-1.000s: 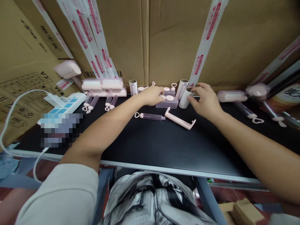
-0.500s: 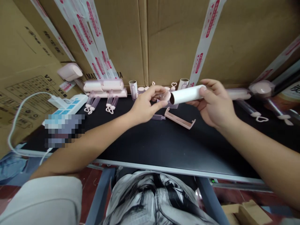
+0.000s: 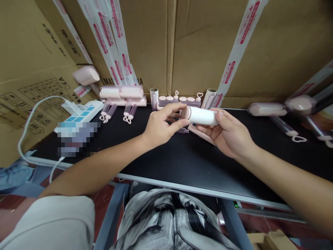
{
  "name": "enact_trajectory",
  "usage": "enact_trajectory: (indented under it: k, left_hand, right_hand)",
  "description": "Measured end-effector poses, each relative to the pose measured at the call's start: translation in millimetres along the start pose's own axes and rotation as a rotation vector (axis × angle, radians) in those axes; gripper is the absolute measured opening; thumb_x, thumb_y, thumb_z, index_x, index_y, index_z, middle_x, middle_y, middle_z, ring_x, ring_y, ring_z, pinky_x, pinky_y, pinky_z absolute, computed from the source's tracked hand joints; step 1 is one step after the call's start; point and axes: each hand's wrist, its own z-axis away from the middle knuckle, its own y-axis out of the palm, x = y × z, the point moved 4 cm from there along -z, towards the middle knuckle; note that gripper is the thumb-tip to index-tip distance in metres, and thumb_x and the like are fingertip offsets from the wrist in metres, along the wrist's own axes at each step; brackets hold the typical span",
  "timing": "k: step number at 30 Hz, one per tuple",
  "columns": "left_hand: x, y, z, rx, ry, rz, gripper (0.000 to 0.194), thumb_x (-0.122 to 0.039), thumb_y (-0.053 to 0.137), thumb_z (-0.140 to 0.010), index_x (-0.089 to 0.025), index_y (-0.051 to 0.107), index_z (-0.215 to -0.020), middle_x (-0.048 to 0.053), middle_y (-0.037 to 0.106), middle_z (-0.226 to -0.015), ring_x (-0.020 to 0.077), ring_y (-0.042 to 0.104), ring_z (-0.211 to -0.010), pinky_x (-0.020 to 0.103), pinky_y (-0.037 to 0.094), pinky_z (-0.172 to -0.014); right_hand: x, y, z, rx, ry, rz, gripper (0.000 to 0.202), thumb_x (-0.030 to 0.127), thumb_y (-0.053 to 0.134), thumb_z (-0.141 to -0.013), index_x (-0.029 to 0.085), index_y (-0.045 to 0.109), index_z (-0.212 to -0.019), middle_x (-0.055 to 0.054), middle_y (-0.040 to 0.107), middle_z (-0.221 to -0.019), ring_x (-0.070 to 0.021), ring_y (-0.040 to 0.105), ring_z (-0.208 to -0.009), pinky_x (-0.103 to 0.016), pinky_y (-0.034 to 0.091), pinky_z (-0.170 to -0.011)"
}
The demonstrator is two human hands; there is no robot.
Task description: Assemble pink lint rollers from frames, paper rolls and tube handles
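Note:
My right hand (image 3: 231, 133) is closed around the right end of a white lint roller refill roll (image 3: 203, 116), held nearly level above the table. At its left end sits a pink round end piece (image 3: 185, 113), pinched between the thumb and fingers of my left hand (image 3: 162, 121). The end piece meets the roll's rim; how deep it goes inside is hidden. Below the roll, a pink curved cover (image 3: 200, 133) lies on the black table, partly behind my right fingers. A small translucent purple part (image 3: 183, 131) lies beside it, partly covered by my left hand.
Assembled pink lint rollers (image 3: 122, 93) are stacked at the back left, and another lint roller (image 3: 267, 109) lies at right. Two upright paper tubes (image 3: 210, 97) flank a row of pink-capped handles (image 3: 187, 99). A white power strip (image 3: 80, 114) lies left. Cardboard boxes (image 3: 197, 45) wall the back.
The roll and the pink end piece have come together, with the roll's open dark end now covered. Both hands are closer to each other, and the view has shifted slightly.

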Motion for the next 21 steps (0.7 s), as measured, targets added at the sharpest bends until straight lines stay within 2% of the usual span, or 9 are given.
enact_trajectory:
  k: [4, 7, 10, 12, 14, 17, 19, 21]
  left_hand:
    - [0.8, -0.6, 0.4, 0.019, -0.028, -0.013, 0.048, -0.044, 0.084, -0.090, -0.017, 0.076, -0.129, 0.011, 0.081, -0.126, 0.0209, 0.081, -0.101, 0.025, 0.065, -0.081]
    - [4.8, -0.5, 0.8, -0.015, -0.006, -0.006, 0.045, -0.044, 0.084, -0.090, -0.018, 0.079, -0.126, 0.014, 0.077, -0.136, 0.0245, 0.080, -0.111, 0.026, 0.066, -0.075]
    - [9.7, 2.9, 1.8, -0.089, 0.016, 0.027, 0.042, -0.046, 0.083, -0.090, -0.020, 0.082, -0.122, 0.014, 0.074, -0.141, 0.0289, 0.074, -0.125, 0.032, 0.067, -0.086]
    - [12.6, 7.6, 1.5, -0.127, -0.016, 0.082, 0.045, -0.049, 0.081, -0.093, -0.022, 0.080, -0.128, 0.012, 0.075, -0.140, 0.0287, 0.074, -0.126, 0.038, 0.066, -0.097]
    - [13.4, 12.6, -0.6, -0.136, -0.055, 0.157, 0.052, -0.051, 0.079, -0.094, -0.024, 0.074, -0.139, 0.010, 0.075, -0.140, 0.0273, 0.076, -0.120, 0.040, 0.065, -0.100]
    - [11.9, 14.3, -7.6, -0.120, -0.078, 0.253, 0.060, -0.054, 0.080, -0.092, -0.026, 0.069, -0.144, 0.010, 0.074, -0.139, 0.0268, 0.077, -0.116, 0.038, 0.066, -0.095]
    - [14.1, 8.2, -13.3, -0.143, -0.111, 0.280, 0.059, -0.056, 0.081, -0.090, -0.026, 0.069, -0.140, 0.011, 0.075, -0.135, 0.0270, 0.077, -0.114, 0.035, 0.066, -0.088]
    - [21.3, -2.2, -18.2, -0.189, -0.191, 0.283, 0.058, -0.057, 0.081, -0.090, -0.025, 0.069, -0.138, 0.010, 0.077, -0.126, 0.0257, 0.077, -0.107, 0.032, 0.066, -0.078]
  right_hand:
    - [-2.4, -1.5, -0.1, 0.002, 0.004, 0.000, 0.034, 0.050, 0.089, -0.085, 0.028, 0.068, -0.101, 0.002, 0.078, -0.112, -0.0181, 0.080, -0.093, -0.038, 0.071, -0.094]
    - [-2.5, -0.4, -2.0, -0.005, -0.002, 0.001, 0.038, 0.052, 0.089, -0.084, 0.029, 0.065, -0.102, 0.002, 0.077, -0.116, -0.0181, 0.080, -0.090, -0.041, 0.072, -0.093]
    - [-3.5, 5.3, -4.6, -0.005, -0.002, -0.005, 0.044, 0.056, 0.090, -0.082, 0.028, 0.062, -0.101, 0.002, 0.077, -0.107, -0.0187, 0.080, -0.087, -0.042, 0.072, -0.091]
    - [-5.6, 12.4, -4.6, 0.014, -0.019, 0.006, 0.049, 0.058, 0.091, -0.080, 0.028, 0.058, -0.098, 0.002, 0.077, -0.103, -0.0194, 0.080, -0.086, -0.042, 0.071, -0.089]
    - [-9.4, 20.7, -2.9, 0.073, -0.039, 0.055, 0.052, 0.062, 0.090, -0.080, 0.028, 0.054, -0.095, 0.002, 0.076, -0.102, -0.0199, 0.080, -0.086, -0.043, 0.071, -0.088]
    - [-12.2, 27.2, -2.9, 0.209, -0.083, 0.253, 0.050, 0.072, 0.078, -0.087, 0.027, 0.054, -0.093, 0.001, 0.075, -0.097, -0.0215, 0.079, -0.084, -0.044, 0.069, -0.083]
    - [-3.2, 21.8, -10.1, 0.230, -0.237, 0.504, 0.050, 0.076, 0.064, -0.095, 0.027, 0.061, -0.095, -0.003, 0.076, -0.096, -0.0233, 0.076, -0.084, -0.044, 0.066, -0.082]
    - [14.0, 10.9, -23.4, 0.155, -0.474, 0.825, 0.049, 0.073, 0.054, -0.101, 0.026, 0.070, -0.103, -0.006, 0.078, -0.099, -0.0261, 0.074, -0.090, -0.045, 0.061, -0.087]
